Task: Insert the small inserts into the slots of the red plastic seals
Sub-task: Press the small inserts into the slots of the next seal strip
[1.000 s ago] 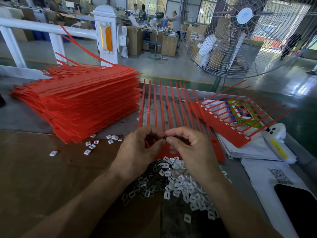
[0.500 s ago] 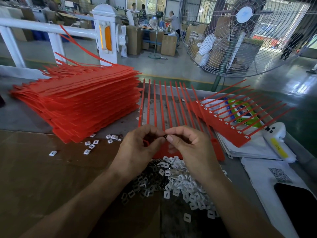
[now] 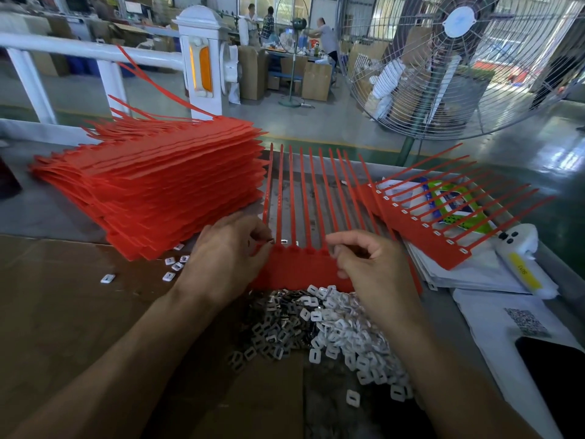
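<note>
Red plastic seals (image 3: 304, 267), joined in one flat strip, lie on the tabletop (image 3: 47, 213) between my hands, thin tails pointing straight away from me. My left hand (image 3: 228, 258) pinches a small shiny insert (image 3: 271, 240) at the strip's left end; my right hand (image 3: 370, 267) curls over its right side, whether gripping I cannot tell. Glossy squarish inserts (image 3: 332, 331) heap just below.
</note>
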Demonstrator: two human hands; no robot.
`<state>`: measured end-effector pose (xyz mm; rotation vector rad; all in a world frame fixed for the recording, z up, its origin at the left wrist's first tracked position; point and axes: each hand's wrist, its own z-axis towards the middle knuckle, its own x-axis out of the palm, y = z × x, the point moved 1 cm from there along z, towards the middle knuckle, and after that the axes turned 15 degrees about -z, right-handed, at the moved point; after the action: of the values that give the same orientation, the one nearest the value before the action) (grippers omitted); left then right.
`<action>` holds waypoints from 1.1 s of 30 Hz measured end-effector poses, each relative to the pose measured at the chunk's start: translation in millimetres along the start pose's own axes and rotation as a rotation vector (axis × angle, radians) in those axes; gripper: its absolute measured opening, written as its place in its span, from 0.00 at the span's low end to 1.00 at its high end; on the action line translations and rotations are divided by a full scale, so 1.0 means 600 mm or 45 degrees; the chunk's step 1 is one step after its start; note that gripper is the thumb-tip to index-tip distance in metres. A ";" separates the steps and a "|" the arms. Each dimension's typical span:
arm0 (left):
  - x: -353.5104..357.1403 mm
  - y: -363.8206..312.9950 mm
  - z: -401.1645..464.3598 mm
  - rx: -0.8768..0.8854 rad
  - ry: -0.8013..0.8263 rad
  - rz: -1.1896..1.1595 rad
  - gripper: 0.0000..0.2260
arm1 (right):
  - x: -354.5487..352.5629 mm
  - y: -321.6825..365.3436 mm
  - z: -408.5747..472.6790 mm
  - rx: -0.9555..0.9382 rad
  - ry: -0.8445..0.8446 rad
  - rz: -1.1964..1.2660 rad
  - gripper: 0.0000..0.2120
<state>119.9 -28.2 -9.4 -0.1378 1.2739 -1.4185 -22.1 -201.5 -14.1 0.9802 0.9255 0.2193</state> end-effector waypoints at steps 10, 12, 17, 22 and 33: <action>-0.011 0.013 0.009 -0.028 0.072 0.212 0.04 | 0.002 -0.003 0.023 0.002 0.010 -0.248 0.08; -0.010 0.014 0.010 -0.035 0.078 0.189 0.04 | 0.005 -0.001 0.023 0.012 0.049 -0.299 0.07; -0.005 0.023 0.012 -0.099 0.091 0.129 0.05 | 0.010 0.002 0.019 0.014 0.098 -0.333 0.07; -0.002 0.024 0.011 -0.124 0.085 0.118 0.06 | 0.010 0.000 0.020 0.018 0.120 -0.349 0.06; 0.017 -0.001 0.002 0.122 -0.033 -0.087 0.04 | 0.005 0.002 0.021 0.033 0.102 -0.212 0.06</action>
<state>117.3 -37.1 -14.3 -0.1352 1.1876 -1.5287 -10.8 -207.0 -12.1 0.9180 1.0798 0.1070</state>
